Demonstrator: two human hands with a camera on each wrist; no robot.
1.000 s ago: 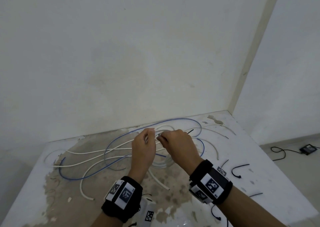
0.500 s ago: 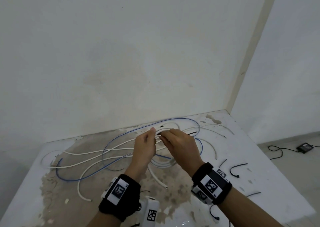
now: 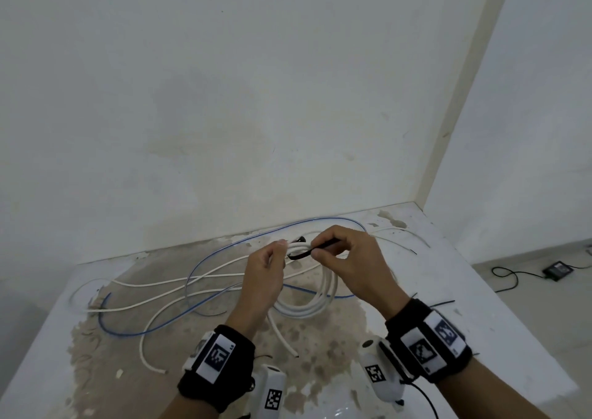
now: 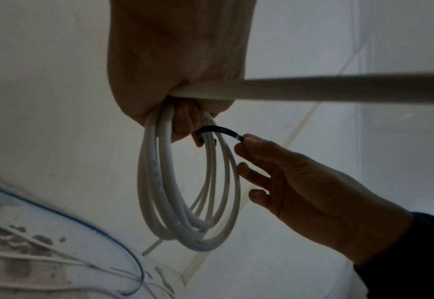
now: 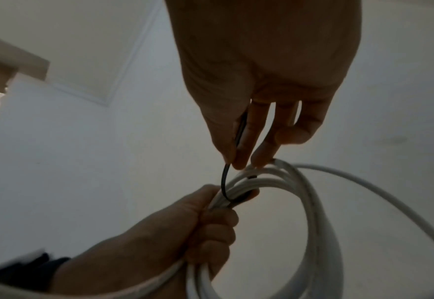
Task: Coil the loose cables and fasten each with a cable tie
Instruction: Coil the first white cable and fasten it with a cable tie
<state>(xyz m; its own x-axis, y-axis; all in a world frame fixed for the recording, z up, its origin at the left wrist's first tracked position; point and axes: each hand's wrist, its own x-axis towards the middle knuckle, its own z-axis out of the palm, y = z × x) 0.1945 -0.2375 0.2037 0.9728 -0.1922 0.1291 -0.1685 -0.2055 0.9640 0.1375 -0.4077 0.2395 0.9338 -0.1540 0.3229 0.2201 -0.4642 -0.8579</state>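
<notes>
My left hand [image 3: 267, 266] grips the top of a coiled white cable [image 3: 315, 303], lifted above the table; the coil [image 4: 185, 202] hangs in several loops below the fist. A black cable tie [image 3: 307, 252] wraps round the bundle right beside my left fingers. My right hand [image 3: 346, 258] pinches the tie's free tail between thumb and forefinger, its other fingers loosely spread. In the right wrist view the black tie [image 5: 224, 182] curves from that pinch under the white coil [image 5: 313, 212]. The tie's head is mostly hidden behind the cables.
A long blue cable [image 3: 198, 309] and several loose white cables [image 3: 166, 300] sprawl over the stained white table [image 3: 480, 306]. Spare black ties [image 3: 443, 303] lie at its right side. Walls close the back. A black adapter with its cord [image 3: 557, 269] lies on the floor, right.
Both hands have lifted the white coil off the table and toward me. The right hand has drawn the black tie's tail out to the right of the bundle.
</notes>
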